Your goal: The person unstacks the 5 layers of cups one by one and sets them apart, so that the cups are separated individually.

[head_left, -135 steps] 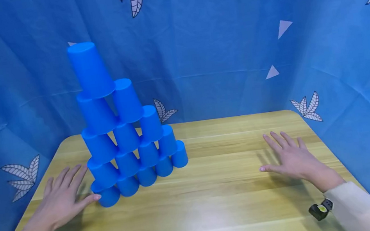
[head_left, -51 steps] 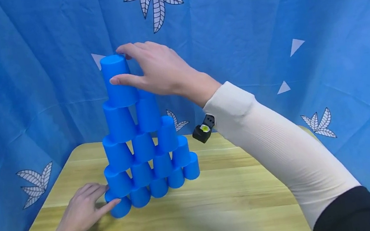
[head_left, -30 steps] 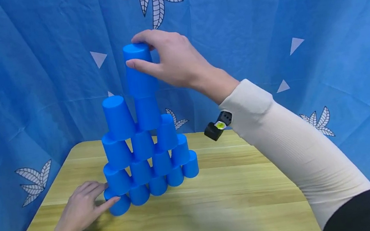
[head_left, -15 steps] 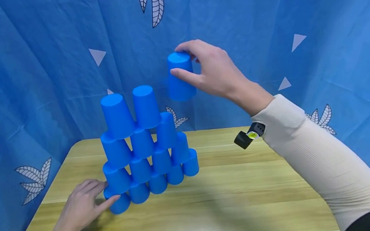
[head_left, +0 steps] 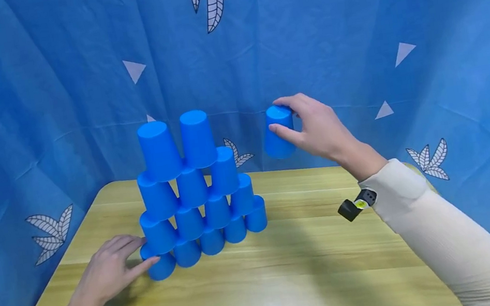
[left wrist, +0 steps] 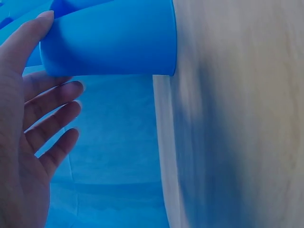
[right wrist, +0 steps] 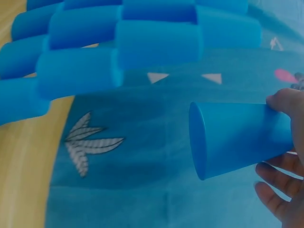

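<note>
My right hand [head_left: 324, 131] holds an upside-down blue cup [head_left: 277, 140] in the air, right of the stack, thumb in front and fingers behind. The right wrist view shows this cup [right wrist: 237, 137] gripped near its closed end, its rim touching nothing. Upside-down blue cups [head_left: 192, 187] stand in a stepped stack, two in the top row. My left hand [head_left: 107, 274] is at the bottom-left cup [head_left: 162, 267], with thumb and fingers on either side. In the left wrist view the thumb touches that cup [left wrist: 114, 40]; the lower fingers are spread off it.
The wooden table [head_left: 228, 301] has the stack on its left part. A blue curtain [head_left: 325, 21] with leaf and triangle prints hangs behind and at both sides. Black devices [head_left: 358, 204] are strapped at both wrists.
My right hand came to the stack, lifted the top cup off and carried it right, then lower. My left hand moved in to the bottom-left cup and has since stayed there.
</note>
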A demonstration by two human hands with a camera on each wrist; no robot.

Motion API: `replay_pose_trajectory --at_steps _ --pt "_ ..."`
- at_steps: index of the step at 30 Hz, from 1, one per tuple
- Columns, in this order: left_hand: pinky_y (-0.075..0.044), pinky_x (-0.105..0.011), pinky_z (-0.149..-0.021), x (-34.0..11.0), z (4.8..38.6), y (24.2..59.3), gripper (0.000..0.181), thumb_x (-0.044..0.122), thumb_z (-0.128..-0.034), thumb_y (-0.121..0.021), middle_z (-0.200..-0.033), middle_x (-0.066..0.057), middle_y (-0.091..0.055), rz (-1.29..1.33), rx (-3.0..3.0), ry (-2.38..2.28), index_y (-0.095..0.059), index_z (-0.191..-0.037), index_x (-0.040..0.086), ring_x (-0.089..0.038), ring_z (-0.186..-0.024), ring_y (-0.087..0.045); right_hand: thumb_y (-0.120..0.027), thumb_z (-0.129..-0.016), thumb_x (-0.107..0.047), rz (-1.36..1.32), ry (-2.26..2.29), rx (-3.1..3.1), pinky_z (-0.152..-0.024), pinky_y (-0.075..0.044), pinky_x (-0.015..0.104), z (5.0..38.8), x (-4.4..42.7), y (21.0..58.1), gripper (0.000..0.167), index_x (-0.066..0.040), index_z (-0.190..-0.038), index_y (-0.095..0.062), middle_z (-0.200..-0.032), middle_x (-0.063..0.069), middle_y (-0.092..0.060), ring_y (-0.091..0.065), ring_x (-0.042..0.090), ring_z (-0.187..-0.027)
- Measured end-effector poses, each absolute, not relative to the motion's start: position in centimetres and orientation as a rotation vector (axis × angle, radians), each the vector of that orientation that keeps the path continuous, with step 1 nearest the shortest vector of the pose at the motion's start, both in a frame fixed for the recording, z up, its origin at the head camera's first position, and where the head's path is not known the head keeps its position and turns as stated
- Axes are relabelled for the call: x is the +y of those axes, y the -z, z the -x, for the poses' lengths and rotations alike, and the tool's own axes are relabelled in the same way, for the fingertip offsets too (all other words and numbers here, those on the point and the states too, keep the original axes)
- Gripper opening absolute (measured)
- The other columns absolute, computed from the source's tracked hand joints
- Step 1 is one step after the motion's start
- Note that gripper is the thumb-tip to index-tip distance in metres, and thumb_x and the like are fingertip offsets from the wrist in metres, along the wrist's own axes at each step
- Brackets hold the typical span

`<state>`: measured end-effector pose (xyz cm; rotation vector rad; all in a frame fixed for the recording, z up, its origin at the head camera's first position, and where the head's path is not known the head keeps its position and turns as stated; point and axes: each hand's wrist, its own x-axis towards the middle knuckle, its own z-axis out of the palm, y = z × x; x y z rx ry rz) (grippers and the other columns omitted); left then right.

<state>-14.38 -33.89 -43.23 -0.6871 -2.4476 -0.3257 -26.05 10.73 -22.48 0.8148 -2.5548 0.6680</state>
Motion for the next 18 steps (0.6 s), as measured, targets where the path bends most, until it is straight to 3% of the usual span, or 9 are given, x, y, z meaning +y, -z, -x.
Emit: replay_pose_trajectory --at_steps 8,18 --pt "-0.053 -0.051 -0.081 -34.0 14.5 43.7 0.055 0.05 -0.0801 -0.076 -0.097 -0.013 -0.068 0.749 -2.369 0.333 -0.073 -0.098 -0.002 -0.033 -0.092 -0.064 -0.066 -0.093 -0.037 -0.739 -0.696 -2.635 -0.087 -0.052 0.052 27.0 13.2 27.1 0.056 -0.007 -0.137 -0.052 -0.126 0.014 -0.056 -0.055 0.032 -0.11" --pt "-0.051 -0.05 -0.081 -33.9 14.7 43.8 0.069 0.062 -0.0918 -0.054 -0.094 -0.015 -0.069 0.778 -2.302 0.317 -0.073 -0.095 -0.004 -0.033 -0.09 -0.062 -0.066 -0.093 -0.039 -0.614 -0.687 -2.766 -0.093 -0.047 0.056 28.0 16.7 32.5 0.057 -0.004 -0.136 -0.051 -0.13 0.017 -0.055 -0.054 0.036 -0.116"
